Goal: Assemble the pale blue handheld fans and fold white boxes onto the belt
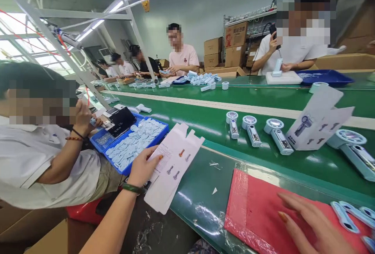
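Pinching flat box [178, 164] by green bench [202, 187] edge in left hand [145, 166]; holding right hand [312, 222] apart, fingers spread over red mat [249, 207]. Could bend or drop box through one-sided grip.

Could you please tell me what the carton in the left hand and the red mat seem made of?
Carton: likely thin, smooth cardboard, low in sheen, given its cut flaps. Red mat: perhaps foam or felt, dull-surfaced; shiny clear tape edges it.
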`<action>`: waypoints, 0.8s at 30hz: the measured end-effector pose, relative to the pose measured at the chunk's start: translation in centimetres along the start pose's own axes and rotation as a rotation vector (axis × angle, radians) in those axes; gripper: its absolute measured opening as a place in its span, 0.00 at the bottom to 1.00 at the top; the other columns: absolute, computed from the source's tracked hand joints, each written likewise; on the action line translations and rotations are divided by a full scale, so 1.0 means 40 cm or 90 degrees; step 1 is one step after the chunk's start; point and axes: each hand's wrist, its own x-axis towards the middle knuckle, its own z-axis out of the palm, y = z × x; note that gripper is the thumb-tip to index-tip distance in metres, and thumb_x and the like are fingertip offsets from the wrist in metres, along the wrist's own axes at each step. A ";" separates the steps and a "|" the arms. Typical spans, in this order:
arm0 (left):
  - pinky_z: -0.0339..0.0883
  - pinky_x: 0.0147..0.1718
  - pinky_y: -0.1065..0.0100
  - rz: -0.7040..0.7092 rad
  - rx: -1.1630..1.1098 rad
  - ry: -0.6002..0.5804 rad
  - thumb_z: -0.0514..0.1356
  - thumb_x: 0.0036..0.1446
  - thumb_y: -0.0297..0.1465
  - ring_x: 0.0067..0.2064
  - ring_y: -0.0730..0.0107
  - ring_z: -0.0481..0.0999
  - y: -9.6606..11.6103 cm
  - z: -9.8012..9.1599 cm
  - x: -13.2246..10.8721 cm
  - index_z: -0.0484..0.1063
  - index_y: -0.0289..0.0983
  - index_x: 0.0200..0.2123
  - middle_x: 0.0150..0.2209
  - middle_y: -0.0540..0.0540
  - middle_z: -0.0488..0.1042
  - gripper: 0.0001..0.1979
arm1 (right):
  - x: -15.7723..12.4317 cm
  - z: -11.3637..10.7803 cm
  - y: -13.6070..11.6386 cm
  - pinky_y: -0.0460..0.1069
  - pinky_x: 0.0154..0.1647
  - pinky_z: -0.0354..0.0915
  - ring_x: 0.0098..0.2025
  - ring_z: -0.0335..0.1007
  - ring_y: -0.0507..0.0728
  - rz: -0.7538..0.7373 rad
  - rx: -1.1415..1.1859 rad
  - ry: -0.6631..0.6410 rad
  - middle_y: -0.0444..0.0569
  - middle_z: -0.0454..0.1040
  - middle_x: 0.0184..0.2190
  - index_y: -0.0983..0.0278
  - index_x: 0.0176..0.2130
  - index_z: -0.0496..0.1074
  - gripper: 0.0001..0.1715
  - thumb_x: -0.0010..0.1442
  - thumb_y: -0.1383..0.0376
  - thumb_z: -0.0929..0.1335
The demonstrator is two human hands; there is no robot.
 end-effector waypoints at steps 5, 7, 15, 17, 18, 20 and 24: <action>0.72 0.43 0.65 0.184 -0.168 -0.158 0.60 0.63 0.43 0.46 0.60 0.76 0.122 -0.036 -0.059 0.78 0.42 0.50 0.46 0.45 0.77 0.17 | 0.048 -0.039 -0.193 0.63 0.61 0.68 0.61 0.68 0.64 0.114 0.396 -0.176 0.55 0.63 0.66 0.49 0.69 0.54 0.38 0.66 0.45 0.66; 0.72 0.39 0.69 0.220 -0.208 -0.205 0.63 0.63 0.41 0.44 0.62 0.76 0.152 -0.034 -0.079 0.78 0.44 0.50 0.44 0.47 0.77 0.14 | 0.055 -0.043 -0.247 0.59 0.58 0.70 0.57 0.72 0.61 0.142 0.532 -0.257 0.56 0.69 0.61 0.55 0.66 0.60 0.36 0.65 0.48 0.69; 0.74 0.40 0.73 0.292 -0.196 -0.325 0.64 0.62 0.40 0.44 0.63 0.80 0.153 0.003 -0.117 0.78 0.50 0.49 0.44 0.50 0.80 0.12 | -0.042 -0.012 -0.267 0.46 0.42 0.68 0.43 0.74 0.52 0.223 0.734 -0.443 0.46 0.77 0.43 0.63 0.47 0.73 0.16 0.58 0.71 0.68; 0.74 0.47 0.74 0.314 -0.181 -0.390 0.62 0.64 0.38 0.49 0.64 0.80 0.162 0.003 -0.142 0.74 0.52 0.55 0.49 0.52 0.80 0.16 | -0.071 -0.013 -0.268 0.45 0.40 0.67 0.42 0.73 0.52 0.260 0.734 -0.446 0.44 0.77 0.41 0.63 0.44 0.73 0.17 0.53 0.74 0.68; 0.73 0.51 0.73 0.330 -0.164 -0.423 0.61 0.65 0.37 0.52 0.64 0.79 0.168 0.004 -0.160 0.71 0.54 0.58 0.53 0.53 0.78 0.18 | -0.084 -0.013 -0.271 0.45 0.41 0.67 0.42 0.73 0.53 0.273 0.733 -0.448 0.44 0.77 0.40 0.63 0.43 0.73 0.17 0.52 0.74 0.68; 0.69 0.57 0.70 0.357 -0.128 -0.480 0.59 0.66 0.37 0.57 0.63 0.76 0.180 0.009 -0.201 0.64 0.56 0.64 0.59 0.53 0.74 0.24 | -0.107 -0.012 -0.276 0.46 0.41 0.67 0.42 0.73 0.54 0.291 0.731 -0.447 0.43 0.77 0.38 0.63 0.41 0.74 0.15 0.51 0.73 0.70; 0.69 0.59 0.61 0.402 -0.176 -0.533 0.63 0.62 0.42 0.63 0.52 0.71 0.180 0.046 -0.279 0.52 0.54 0.70 0.67 0.48 0.65 0.37 | -0.144 0.007 -0.269 0.48 0.40 0.66 0.38 0.73 0.55 0.319 0.678 -0.472 0.44 0.77 0.33 0.64 0.35 0.77 0.07 0.52 0.68 0.74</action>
